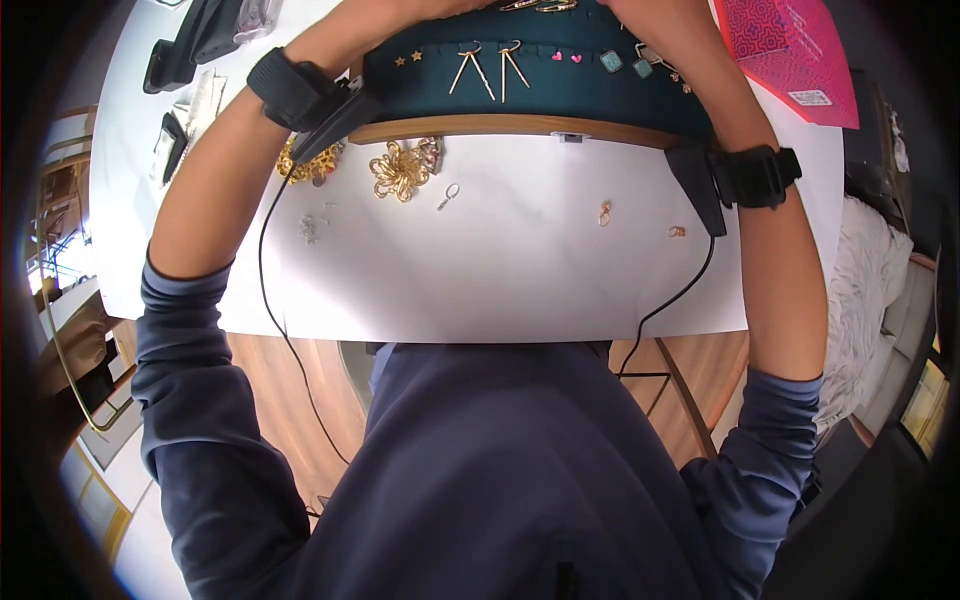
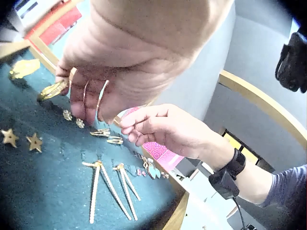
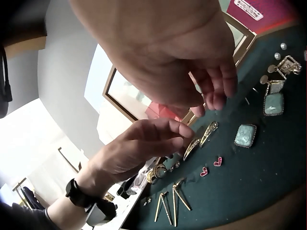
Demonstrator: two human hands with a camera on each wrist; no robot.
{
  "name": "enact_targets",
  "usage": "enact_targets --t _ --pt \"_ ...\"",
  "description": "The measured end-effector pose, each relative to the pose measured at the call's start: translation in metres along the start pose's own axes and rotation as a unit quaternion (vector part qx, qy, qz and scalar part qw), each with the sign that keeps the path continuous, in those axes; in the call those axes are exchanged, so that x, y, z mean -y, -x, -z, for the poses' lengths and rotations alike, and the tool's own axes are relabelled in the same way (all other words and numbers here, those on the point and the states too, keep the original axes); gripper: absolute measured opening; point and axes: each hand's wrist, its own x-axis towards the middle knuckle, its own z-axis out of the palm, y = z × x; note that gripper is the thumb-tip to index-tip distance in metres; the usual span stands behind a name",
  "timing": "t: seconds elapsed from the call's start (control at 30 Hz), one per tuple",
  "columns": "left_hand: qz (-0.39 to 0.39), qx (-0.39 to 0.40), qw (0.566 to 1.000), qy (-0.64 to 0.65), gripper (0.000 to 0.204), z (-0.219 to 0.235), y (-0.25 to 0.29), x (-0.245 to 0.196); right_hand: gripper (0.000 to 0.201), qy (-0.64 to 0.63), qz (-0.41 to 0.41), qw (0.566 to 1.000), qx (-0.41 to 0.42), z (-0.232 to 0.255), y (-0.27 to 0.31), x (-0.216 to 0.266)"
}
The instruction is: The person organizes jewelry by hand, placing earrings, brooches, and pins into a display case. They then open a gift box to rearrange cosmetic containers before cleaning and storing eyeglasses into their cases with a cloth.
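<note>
My left hand [image 2: 129,62] bends its fingers over the teal display tray [image 2: 29,177], near two gold teardrop earrings [image 3: 209,133]. What lies between its fingertips is hidden. From the other side, my right hand [image 2: 168,129] pinches a small gold piece [image 2: 117,120] between thumb and forefinger, close to the left fingers. Beneath the hands, the tray bears gold star studs [image 1: 407,58], long gold bar earrings [image 1: 468,68], pink heart studs [image 1: 568,58] and turquoise square earrings [image 3: 245,135]. In the head view both hands are mostly cut off at the top edge.
The tray's wooden front edge [image 1: 500,124] has a small metal latch. On the white table [image 1: 520,270] before it lie a gold flower-shaped piece [image 1: 400,172], a gold chain [image 1: 318,165] and several small earrings. A pink patterned box [image 1: 800,50] stands at the right.
</note>
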Motion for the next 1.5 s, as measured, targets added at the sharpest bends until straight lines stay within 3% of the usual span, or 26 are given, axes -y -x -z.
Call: enact_targets --t 0.07,0.13,0.2,0.27,0.37,0.47,0.53,0.63,0.77,0.9,1.0,1.23,1.43,1.5 --pt "-0.014 -0.024 1.0 -0.004 0.011 -0.001 0.0 -0.003 0.016 -0.066 -0.007 0.997 -0.048 0.012 0.005 0.003" --pt "-0.036 -0.024 0.999 0.004 0.011 0.0 -0.001 -0.009 0.015 -0.221 -0.028 0.971 -0.084 0.036 0.019 0.008" --pt "-0.054 -0.022 0.998 0.014 0.011 0.0 0.0 -0.018 0.013 -0.228 -0.097 0.962 -0.118 0.069 0.045 0.03" --pt "-0.07 -0.016 0.997 0.024 0.011 0.0 0.001 -0.029 0.022 -0.171 -0.037 0.977 -0.126 0.098 0.084 0.02" --pt "-0.084 -0.021 0.996 -0.029 0.01 -0.011 -0.005 -0.034 0.021 -0.197 -0.124 0.956 -0.177 0.109 0.137 0.016" --pt "-0.109 0.026 0.992 -0.062 0.01 -0.012 0.006 -0.066 0.014 -0.252 -0.178 0.948 -0.081 0.108 0.194 0.01" --pt "-0.129 0.055 0.987 -0.083 0.01 -0.012 0.024 -0.095 0.022 -0.071 -0.196 0.976 -0.058 0.096 0.229 -0.001" --pt "-0.11 0.099 0.982 -0.118 0.009 -0.031 0.052 -0.112 0.026 -0.063 -0.213 0.974 -0.037 0.082 0.258 -0.012" --pt "-0.049 0.119 0.983 -0.129 0.016 -0.039 0.098 -0.12 0.027 -0.042 -0.194 0.979 -0.046 0.061 0.257 0.0" --pt "0.03 0.084 0.988 -0.129 0.018 -0.027 0.125 -0.117 0.017 0.002 -0.192 0.981 -0.039 0.056 0.252 0.005" --pt "-0.026 0.075 0.989 -0.123 0.022 -0.052 0.139 -0.122 0.011 0.014 -0.186 0.982 -0.03 0.053 0.249 0.006" --pt "-0.054 0.062 0.984 -0.156 0.021 -0.121 0.126 -0.133 0.013 0.031 -0.17 0.985 -0.022 0.053 0.249 0.008" --pt "-0.066 0.041 0.988 -0.13 0.014 -0.127 0.123 -0.123 0.016 0.013 -0.194 0.981 -0.013 0.056 0.248 0.012" --pt "-0.033 0.046 0.997 -0.051 0.015 -0.122 0.125 -0.122 0.019 0.007 -0.204 0.979 -0.022 0.058 0.248 0.016"
